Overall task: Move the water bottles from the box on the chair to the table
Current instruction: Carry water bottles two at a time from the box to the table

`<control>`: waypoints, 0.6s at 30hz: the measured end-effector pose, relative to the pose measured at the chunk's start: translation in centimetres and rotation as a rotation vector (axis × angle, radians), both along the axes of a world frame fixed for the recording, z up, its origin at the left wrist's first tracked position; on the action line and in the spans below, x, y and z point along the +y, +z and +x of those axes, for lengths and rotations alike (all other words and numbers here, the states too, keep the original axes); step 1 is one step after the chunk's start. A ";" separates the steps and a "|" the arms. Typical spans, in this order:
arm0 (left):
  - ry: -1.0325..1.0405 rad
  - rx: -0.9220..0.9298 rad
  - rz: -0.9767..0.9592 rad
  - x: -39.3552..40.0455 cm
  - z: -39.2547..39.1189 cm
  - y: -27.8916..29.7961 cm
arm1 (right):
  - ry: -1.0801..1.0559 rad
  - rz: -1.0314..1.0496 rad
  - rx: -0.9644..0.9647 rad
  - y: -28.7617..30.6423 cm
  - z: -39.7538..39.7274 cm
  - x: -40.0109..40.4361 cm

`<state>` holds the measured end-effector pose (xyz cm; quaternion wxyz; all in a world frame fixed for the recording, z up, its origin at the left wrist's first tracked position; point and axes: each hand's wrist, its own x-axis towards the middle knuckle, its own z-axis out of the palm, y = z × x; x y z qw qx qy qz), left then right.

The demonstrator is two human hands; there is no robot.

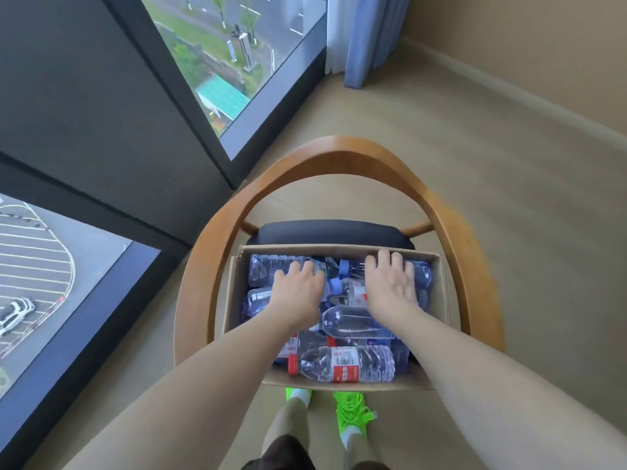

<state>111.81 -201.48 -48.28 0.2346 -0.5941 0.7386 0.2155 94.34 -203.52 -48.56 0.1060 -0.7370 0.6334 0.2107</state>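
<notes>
An open cardboard box [441, 293] rests on a wooden chair [339, 150] with a dark cushion [332, 232]. Several clear plastic water bottles lie jumbled inside it. One with a red cap and red label [342, 364] lies across the near side, and a bare clear bottle [349, 322] lies in the middle. My left hand [300, 286] rests palm down on a bottle at the far left [264, 269], fingers curled over it. My right hand [390, 283] lies on bottles at the far right, fingers spread. No table is in view.
Floor-to-ceiling windows [217, 56] with dark frames stand to the left and ahead. A blue curtain [369, 35] hangs at the far corner. Beige floor [509, 198] stretches to the right of the chair. My feet in bright green shoes [353, 408] stand just below the box.
</notes>
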 end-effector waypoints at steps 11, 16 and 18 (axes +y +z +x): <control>0.145 0.056 0.124 0.3 0.3 -0.3 | 0.046 -0.050 -0.014 -0.4 -1.0 0.4; 0.186 0.148 0.186 0.2 0.6 0.3 | 0.043 -0.111 0.043 -0.5 -1.4 0.5; 0.223 0.181 0.194 0.1 0.6 0.4 | 0.033 -0.115 0.053 -0.6 -1.5 0.3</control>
